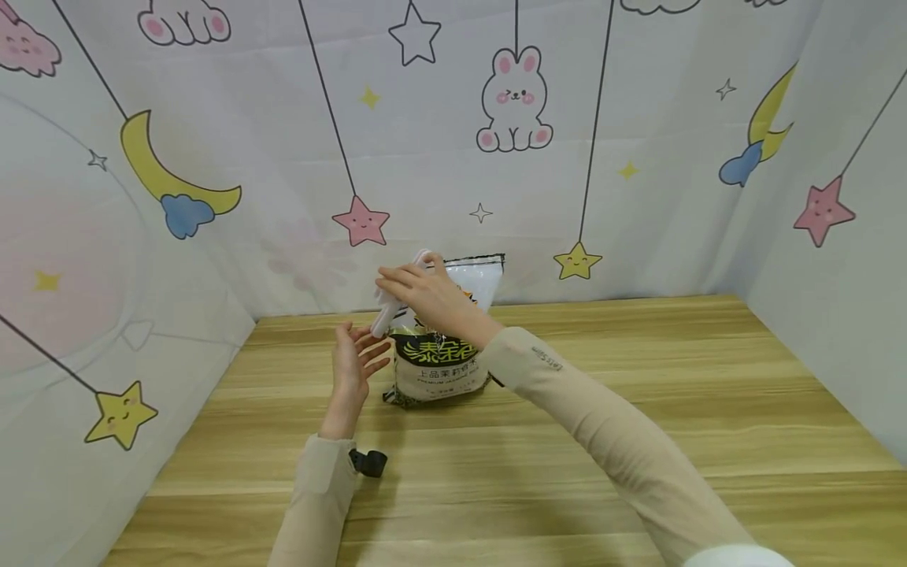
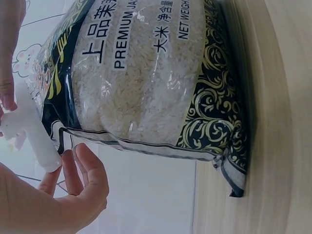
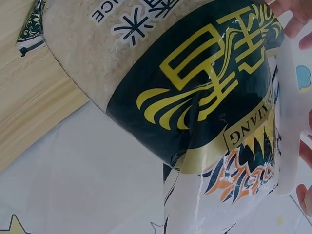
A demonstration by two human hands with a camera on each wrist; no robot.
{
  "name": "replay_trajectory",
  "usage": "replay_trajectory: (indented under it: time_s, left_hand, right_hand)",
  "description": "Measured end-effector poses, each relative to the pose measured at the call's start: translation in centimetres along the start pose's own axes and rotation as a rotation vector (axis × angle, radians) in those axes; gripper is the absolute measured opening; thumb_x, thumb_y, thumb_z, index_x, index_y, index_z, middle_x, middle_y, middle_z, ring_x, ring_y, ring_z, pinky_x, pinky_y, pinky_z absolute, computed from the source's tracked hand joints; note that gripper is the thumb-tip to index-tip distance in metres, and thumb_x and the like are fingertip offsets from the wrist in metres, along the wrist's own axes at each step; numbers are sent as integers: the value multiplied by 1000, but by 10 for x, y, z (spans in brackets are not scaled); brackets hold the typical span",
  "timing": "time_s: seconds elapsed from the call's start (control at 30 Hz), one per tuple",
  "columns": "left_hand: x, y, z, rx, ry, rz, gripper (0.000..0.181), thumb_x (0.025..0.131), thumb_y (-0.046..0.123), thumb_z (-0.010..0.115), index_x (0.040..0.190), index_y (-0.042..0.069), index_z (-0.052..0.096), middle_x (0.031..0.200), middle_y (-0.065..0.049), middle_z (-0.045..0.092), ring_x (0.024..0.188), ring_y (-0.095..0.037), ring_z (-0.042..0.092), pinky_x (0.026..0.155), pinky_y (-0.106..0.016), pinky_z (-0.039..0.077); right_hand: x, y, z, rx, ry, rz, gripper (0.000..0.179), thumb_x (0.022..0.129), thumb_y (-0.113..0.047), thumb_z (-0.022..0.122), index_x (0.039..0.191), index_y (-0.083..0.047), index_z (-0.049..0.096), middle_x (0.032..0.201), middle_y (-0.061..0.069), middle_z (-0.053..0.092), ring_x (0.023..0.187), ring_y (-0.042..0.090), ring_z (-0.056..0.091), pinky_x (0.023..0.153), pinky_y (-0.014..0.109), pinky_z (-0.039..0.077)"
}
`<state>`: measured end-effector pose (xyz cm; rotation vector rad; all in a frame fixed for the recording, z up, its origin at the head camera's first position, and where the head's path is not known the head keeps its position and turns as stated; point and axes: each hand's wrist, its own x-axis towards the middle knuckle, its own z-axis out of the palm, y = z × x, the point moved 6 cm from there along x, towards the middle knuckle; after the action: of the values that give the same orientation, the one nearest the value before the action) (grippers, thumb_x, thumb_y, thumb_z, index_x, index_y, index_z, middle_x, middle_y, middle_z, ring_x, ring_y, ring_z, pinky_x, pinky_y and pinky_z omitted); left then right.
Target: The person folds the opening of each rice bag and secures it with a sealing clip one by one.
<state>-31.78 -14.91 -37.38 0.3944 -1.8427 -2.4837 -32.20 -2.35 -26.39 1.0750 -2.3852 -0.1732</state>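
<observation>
A clear-windowed rice bag (image 1: 439, 378) with a dark label and yellow characters stands upright on the table. My right hand (image 1: 435, 299) holds a long white plastic clip (image 1: 386, 315) at the left edge of the bag's upper part. The clip slants; in the left wrist view the clip (image 2: 41, 141) shows a piece sticking out sideways. My left hand (image 1: 350, 362) is at the clip's lower end, palm turned up and fingers loosely bent. The left wrist view has a fingertip of the left hand (image 2: 73, 195) touching that end. The right wrist view shows the clip (image 3: 290, 141) along the bag.
The bag stands toward the back of a wood-grain table (image 1: 602, 441). A white curtain (image 1: 439, 173) printed with stars, moons and rabbits hangs behind it and along both sides. A black wrist mount (image 1: 370, 463) sticks out from the left sleeve.
</observation>
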Motion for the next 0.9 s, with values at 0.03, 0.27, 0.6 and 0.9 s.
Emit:
replay_trajectory:
  time_s: [0.03,0.27,0.6,0.9]
  left_hand:
    - [0,0,0,3,3,4,35,94,36,24,98,11,48,76,5,58,73,-12,63,65,-26,53]
    - [-2,5,1,50,11,45,41,94,32,27,115,4,49,78,4,59,70,-11,63,59,-24,53]
    - [-4,6,0,97,0,63,37,93,26,35,120,4,49,86,1,58,82,-17,64,60,-22,53]
    - [-5,9,-2,119,-26,101,38,93,22,37,123,1,50,89,4,57,74,-6,62,63,-22,53]
  right_hand:
    - [-1,1,0,10,10,6,56,82,-10,60,134,-19,40,140,-3,39,122,14,44,98,44,28]
    - [-4,10,-3,69,85,38,39,92,-21,48,131,-19,45,134,-2,46,120,15,46,96,45,31]
    - [-14,19,-2,80,195,67,36,92,-23,49,127,-14,49,130,0,51,123,15,42,94,41,31]
    - [-16,24,-5,135,215,129,37,91,-24,51,126,-13,49,136,5,44,128,20,35,93,44,31]
